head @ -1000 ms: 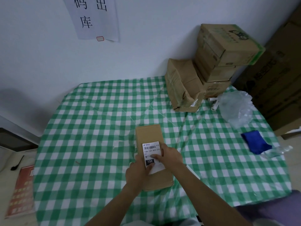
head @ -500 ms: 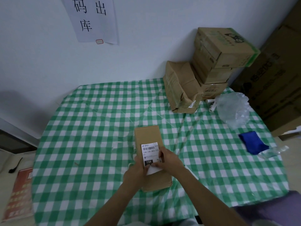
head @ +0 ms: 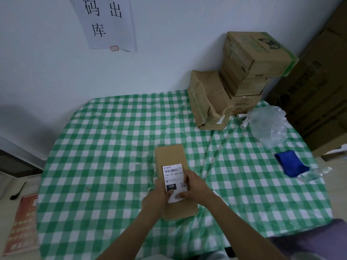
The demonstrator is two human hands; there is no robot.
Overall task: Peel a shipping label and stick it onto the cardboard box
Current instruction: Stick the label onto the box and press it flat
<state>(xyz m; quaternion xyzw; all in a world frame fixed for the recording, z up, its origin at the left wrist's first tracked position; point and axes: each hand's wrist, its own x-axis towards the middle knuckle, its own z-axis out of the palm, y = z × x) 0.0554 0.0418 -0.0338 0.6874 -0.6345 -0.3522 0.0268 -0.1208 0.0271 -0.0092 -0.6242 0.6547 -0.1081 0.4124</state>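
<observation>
Shipping label [head: 173, 177] lies printed side up on the top face of the small cardboard box [head: 174, 160], which sits flat on the checked bench [head: 105, 147] close to the person. Going from left to right: the left hand [head: 157, 196] comes up along the box's left edge, fingers curled, with its thumb pressed on the label's lower left by the black block; the label's bottom end looks a little lifted and white beneath, so I judge it is not yet fully down there. The right hand [head: 195, 186] lies loosely curved over the label's right edge and lower corner, thumb and fingers pinching or pressing the paper; which of the two I cannot tell. To do this step well, keep the left thumb as an anchor and sweep the right fingers from the stuck upper part down toward the free end, so that no crease or bubble is trapped. Firm rubbing along the edges should follow.
</observation>
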